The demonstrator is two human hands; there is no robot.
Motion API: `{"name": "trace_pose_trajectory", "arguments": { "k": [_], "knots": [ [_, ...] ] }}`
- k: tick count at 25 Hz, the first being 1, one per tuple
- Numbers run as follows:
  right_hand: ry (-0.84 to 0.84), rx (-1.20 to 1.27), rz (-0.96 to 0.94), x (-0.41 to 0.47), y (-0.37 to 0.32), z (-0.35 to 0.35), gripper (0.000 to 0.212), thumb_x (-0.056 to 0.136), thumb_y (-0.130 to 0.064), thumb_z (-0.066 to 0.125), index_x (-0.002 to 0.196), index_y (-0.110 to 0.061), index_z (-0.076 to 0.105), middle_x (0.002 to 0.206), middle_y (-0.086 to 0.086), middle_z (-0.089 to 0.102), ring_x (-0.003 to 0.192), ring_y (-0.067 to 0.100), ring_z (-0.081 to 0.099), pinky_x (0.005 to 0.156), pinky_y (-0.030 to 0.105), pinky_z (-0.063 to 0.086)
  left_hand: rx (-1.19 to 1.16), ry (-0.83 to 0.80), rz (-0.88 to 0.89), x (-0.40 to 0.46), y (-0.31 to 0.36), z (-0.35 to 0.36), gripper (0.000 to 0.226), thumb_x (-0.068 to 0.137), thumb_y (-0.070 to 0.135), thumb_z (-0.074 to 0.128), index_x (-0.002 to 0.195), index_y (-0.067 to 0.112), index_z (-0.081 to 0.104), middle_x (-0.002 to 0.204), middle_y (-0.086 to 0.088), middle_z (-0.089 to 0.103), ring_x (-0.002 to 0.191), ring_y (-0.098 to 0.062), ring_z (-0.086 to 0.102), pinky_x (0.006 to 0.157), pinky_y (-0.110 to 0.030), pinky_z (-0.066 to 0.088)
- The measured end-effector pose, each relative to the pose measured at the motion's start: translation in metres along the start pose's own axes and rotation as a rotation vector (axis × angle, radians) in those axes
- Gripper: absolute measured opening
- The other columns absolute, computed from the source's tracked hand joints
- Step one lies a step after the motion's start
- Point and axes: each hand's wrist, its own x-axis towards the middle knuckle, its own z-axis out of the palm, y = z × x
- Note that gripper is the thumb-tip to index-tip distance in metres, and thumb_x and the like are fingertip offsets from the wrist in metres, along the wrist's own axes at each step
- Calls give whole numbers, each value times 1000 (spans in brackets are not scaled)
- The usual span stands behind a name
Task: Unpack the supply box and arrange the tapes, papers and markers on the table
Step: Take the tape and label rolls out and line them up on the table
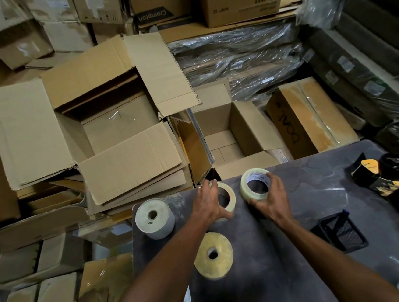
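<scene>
Right now both of your hands are down on the dark desk (319,188), each on a roll of clear packing tape. Your left hand (210,202) lies over the left one of the two rolls (229,200), which rests flat near the far edge of the desk; the fingers spread across its top and far side while the thumb reaches round the near side, so the grip is a loose clasp about the roll. Your right hand (270,198) holds the second clear tape roll (255,185), tilted up on its edge so that its printed core faces you; fingers curl over the right side, thumb under the near rim. The two rolls sit just beside each other.

Left of them, near the desk's left edge, a thick whitish roll with a small core (154,217) stands on its flat end. Nearer to you, between your forearms, a yellowish roll (213,255) lies flat. On the right side of the desk you have a black mesh tray (341,234) and a black-and-yellow tape dispenser (381,177).

Beyond the desk, a small open cardboard box (231,133) stands on the floor, and a larger open carton (108,125) lies to its left among stacked cartons.
</scene>
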Motion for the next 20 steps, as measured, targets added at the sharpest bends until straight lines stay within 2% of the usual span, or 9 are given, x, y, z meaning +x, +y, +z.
{"name": "trace_pose_trajectory", "arguments": {
  "k": [6,12,14,15,16,18,19,20],
  "knots": [
    [63,-27,82,-12,-5,6,105,64,-47,87,146,-10,33,143,10,42,128,31,51,99,44,50,-7,1,19,0,-2,-1,125,57,55,87,155,13,20,150,-7,32,137,-28,36,111,-39,38],
    [21,-68,123,-14,-8,4,104,68,-44,86,148,-11,29,147,13,33,132,34,44,103,46,47,-25,-9,37,0,-3,0,128,57,55,87,156,13,16,156,-8,26,142,-28,30,116,-41,33],
    [78,-146,78,-25,-18,4,97,71,-37,82,149,-16,28,152,14,24,139,37,31,109,53,40,-43,-16,39,-4,-4,-2,134,55,60,86,157,14,11,160,-8,20,147,-29,23,118,-44,28],
    [117,-147,18,-36,-26,5,89,72,-31,79,146,-18,32,151,14,25,139,35,28,109,54,39,-45,-4,38,-7,-5,-6,135,55,64,84,157,16,9,161,-7,19,147,-29,22,118,-45,29],
    [121,-82,-54,-49,-37,6,78,72,-27,76,141,-20,40,145,11,34,135,29,33,107,53,41,-55,25,33,-12,-6,-11,133,55,67,82,157,19,11,160,-5,22,146,-29,24,115,-46,32],
    [-55,114,-211,-88,-62,6,56,73,-31,74,126,-25,57,125,-8,55,118,12,49,100,41,47,-104,121,11,-27,-16,-22,114,62,64,78,154,23,23,150,0,34,137,-25,36,104,-43,43],
    [-212,138,-263,-108,-75,6,54,72,-40,76,123,-29,60,118,-18,57,112,4,51,98,32,46,-129,201,13,-36,-25,-26,98,68,58,76,149,25,33,142,2,42,131,-22,42,98,-39,45],
    [-386,105,-294,-127,-86,8,65,68,-53,78,126,-34,58,119,-22,53,112,0,48,99,24,44,-152,289,24,-45,-37,-29,80,73,50,73,143,25,43,134,3,49,125,-21,47,93,-37,47]
  ]
}}
